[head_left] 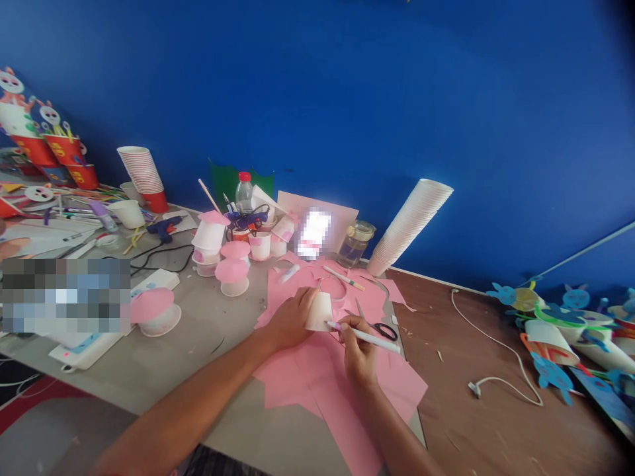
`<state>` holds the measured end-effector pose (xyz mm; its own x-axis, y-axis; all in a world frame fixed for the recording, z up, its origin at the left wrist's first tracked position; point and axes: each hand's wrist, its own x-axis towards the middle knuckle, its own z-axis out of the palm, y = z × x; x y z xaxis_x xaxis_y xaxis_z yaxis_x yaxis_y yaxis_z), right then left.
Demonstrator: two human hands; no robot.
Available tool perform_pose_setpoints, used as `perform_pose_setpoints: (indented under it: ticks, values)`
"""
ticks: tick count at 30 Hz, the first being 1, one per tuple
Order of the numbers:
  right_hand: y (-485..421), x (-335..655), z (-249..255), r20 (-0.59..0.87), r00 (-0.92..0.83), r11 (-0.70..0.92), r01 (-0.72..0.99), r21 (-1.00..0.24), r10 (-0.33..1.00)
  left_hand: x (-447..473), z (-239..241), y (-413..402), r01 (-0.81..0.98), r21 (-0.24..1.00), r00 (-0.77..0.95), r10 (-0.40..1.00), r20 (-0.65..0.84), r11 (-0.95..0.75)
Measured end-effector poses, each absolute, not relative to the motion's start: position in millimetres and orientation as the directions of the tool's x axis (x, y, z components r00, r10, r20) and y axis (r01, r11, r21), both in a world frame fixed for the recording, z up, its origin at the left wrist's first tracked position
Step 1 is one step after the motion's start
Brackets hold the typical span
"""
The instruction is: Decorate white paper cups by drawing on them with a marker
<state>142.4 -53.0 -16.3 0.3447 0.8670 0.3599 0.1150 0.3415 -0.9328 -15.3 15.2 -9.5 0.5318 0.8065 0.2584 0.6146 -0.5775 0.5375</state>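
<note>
My left hand (292, 318) is closed round an upturned white paper cup (320, 311) that stands on pink paper sheets (317, 377). My right hand (358, 347) grips a white pen (370, 338), its tip touching the base of the cup at the paper. Black-handled scissors (381, 328) lie just right of my right hand. A cut pink ring (335, 285) and a second pen (344, 278) lie beyond the cup.
A leaning stack of white cups (409, 225), a glass jar (356, 243), a water bottle (243, 193), a blue glue gun (163, 228) and pink-topped cups (233, 274) stand behind. A white cable (496, 344) crosses the brown table on the right; blue paper crafts (560, 330) lie far right.
</note>
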Motion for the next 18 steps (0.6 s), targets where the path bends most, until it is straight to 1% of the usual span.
perform_pose_setpoints:
  ticks: [18]
  values:
    - [-53.0, 141.7, -14.5, 0.377, 0.338, 0.353, 0.133, -0.926, 0.862, -14.4, -10.0, 14.8, 0.609, 0.548, 0.518, 0.810, 0.273, -0.574]
